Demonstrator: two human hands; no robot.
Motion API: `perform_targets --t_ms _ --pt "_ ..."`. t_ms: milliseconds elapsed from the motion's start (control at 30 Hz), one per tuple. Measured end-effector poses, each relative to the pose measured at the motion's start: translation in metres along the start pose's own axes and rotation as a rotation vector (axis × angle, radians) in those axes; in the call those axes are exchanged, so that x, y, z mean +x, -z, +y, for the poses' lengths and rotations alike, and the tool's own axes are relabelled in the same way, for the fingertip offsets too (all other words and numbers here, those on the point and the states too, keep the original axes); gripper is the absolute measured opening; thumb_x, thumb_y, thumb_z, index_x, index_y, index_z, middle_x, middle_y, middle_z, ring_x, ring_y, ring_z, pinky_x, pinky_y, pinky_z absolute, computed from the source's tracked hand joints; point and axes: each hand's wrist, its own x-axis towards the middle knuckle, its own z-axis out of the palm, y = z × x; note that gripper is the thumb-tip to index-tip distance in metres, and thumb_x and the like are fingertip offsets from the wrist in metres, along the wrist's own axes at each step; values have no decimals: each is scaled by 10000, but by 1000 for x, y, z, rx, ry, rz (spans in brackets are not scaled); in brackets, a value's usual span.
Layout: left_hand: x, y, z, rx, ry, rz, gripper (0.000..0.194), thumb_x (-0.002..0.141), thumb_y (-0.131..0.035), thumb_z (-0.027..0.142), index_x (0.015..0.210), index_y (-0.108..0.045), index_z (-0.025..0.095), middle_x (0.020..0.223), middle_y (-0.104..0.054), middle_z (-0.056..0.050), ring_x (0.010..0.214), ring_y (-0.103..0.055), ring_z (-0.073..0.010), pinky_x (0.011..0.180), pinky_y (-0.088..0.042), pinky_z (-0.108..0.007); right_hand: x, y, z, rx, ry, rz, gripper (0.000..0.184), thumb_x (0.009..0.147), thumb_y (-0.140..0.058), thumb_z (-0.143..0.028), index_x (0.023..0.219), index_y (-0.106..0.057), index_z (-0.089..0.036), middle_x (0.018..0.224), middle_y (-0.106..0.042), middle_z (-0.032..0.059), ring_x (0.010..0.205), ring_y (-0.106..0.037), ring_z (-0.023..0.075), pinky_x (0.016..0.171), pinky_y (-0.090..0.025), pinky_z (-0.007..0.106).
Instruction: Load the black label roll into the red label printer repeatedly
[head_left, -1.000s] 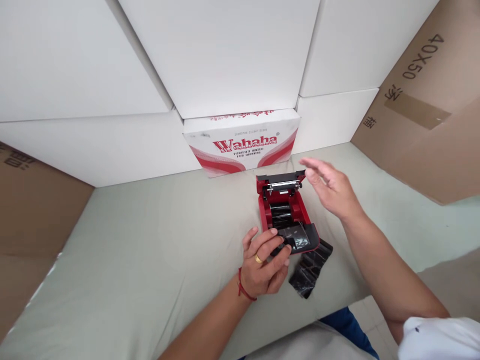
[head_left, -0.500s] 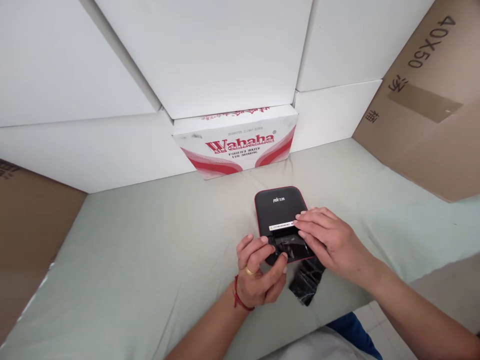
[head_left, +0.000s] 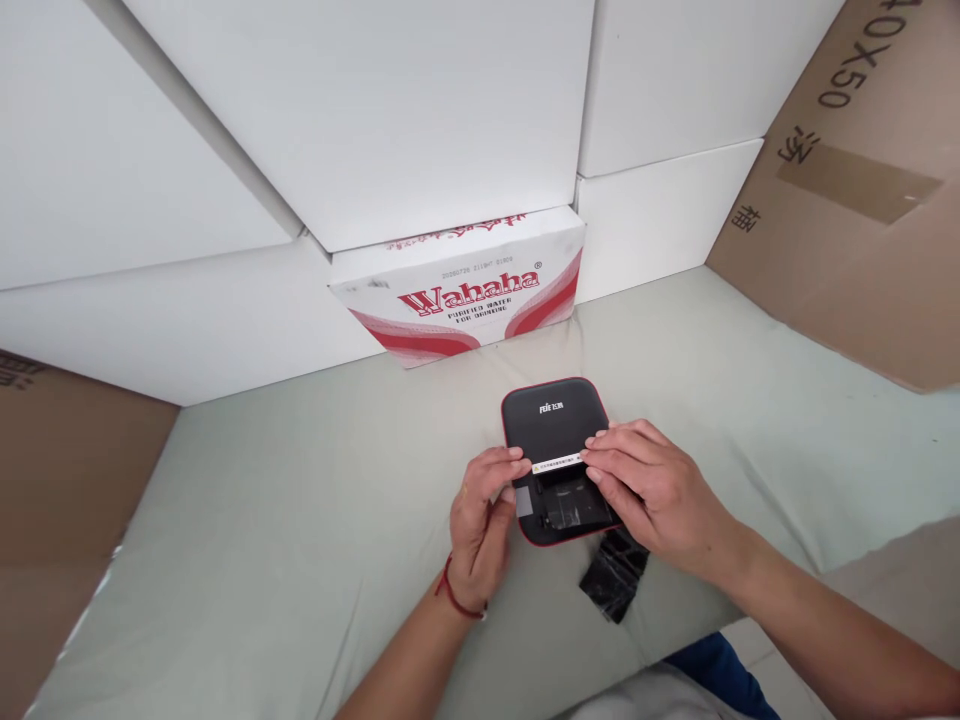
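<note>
A flat black device (head_left: 555,430) with rounded corners, a red rim and a white logo, looking like a small receipt printer, lies on the cloth. A white label strip (head_left: 556,464) crosses it above a recess with shiny black film (head_left: 577,503). My left hand (head_left: 484,510) grips the device's left edge, fingers bent and thumb beside a grey patch. On the other side my right hand (head_left: 652,480) holds the right edge, its fingertips at the end of the strip. A crumpled black plastic piece (head_left: 615,577) lies just below the device, partly under its edge.
A Wahaha water carton (head_left: 465,300) stands behind the device, against white boxes (head_left: 420,110). Brown cardboard (head_left: 847,260) rises on the right, and more cardboard (head_left: 75,480) on the left. Pale green cloth (head_left: 300,540) covers the table.
My left hand has moved off the recess at the device's lower left and up to its left edge, uncovering the grey patch. My right hand stays at the right edge.
</note>
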Motion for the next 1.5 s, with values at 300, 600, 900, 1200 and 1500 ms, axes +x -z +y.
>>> perform_targets --t_ms 300,600,900,1200,1500 --pt "1 -8 -5 -296 225 110 650 930 -763 341 1529 -508 359 1610 -528 -72 1605 -403 -257 1334 -344 -479 -39 -10 -10 57 104 61 344 970 -659 -106 1297 -729 -186 1258 -805 113 1266 -707 274 1163 -577 530" --pt "-4 -12 -14 -528 524 -81 963 921 -745 578 1692 -182 451 1833 -211 -72 1702 -230 -312 1346 -332 -566 -54 -9 -12 43 130 29 482 939 -649 -79 1405 -693 -195 1321 -799 117 1299 -721 294 1155 -593 562" --pt "-1 -17 -18 -548 464 -99 853 933 -710 603 1658 -324 374 1786 -329 -91 1656 -330 -323 1350 -316 -564 22 15 -18 -121 -122 -160 246 1083 -531 -224 1077 -777 -234 1152 -835 71 904 -804 208 782 -650 337" --pt "1 -19 -22 -596 441 -96 846 903 -757 575 1625 -373 360 1763 -374 -89 1644 -351 -323 1349 -311 -555 101 -28 -13 -535 -392 -762 243 941 -577 -67 973 -803 -150 1011 -827 204 971 -799 366 721 -578 395" --pt "2 -19 -24 -599 438 -91 844 893 -767 594 1607 -382 360 1751 -387 -87 1624 -381 -325 1321 -363 -549 48 21 -25 -220 -396 -378 232 1032 -615 -330 1205 -747 -249 1167 -781 86 923 -769 265 744 -586 366"
